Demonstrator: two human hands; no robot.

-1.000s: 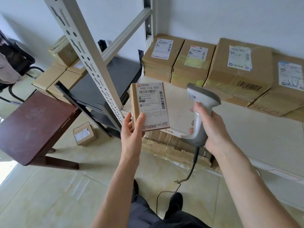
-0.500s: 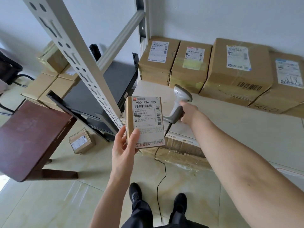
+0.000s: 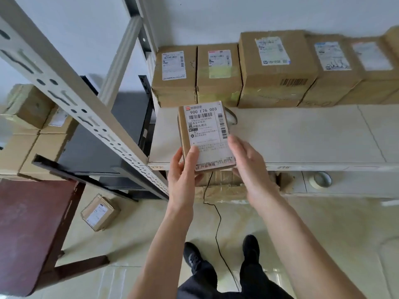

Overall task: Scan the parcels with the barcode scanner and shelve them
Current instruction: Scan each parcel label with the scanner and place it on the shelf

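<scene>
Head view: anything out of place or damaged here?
A small parcel lies tilted on the floor, apart from the stacked boxes. On the lower shelf, a box looks torn at its corner. The scanner cable trails across the floor between the feet, a possible trip risk.

A parcel (image 3: 205,134) is sitting between the left hand (image 3: 183,175) and the right hand (image 3: 248,167), over the front edge of a shelf (image 3: 302,137). Boxes (image 3: 276,67) are lining the shelf's back. Below left, a small box (image 3: 99,212) is lying on the floor beside a tabletop (image 3: 28,223).
</scene>
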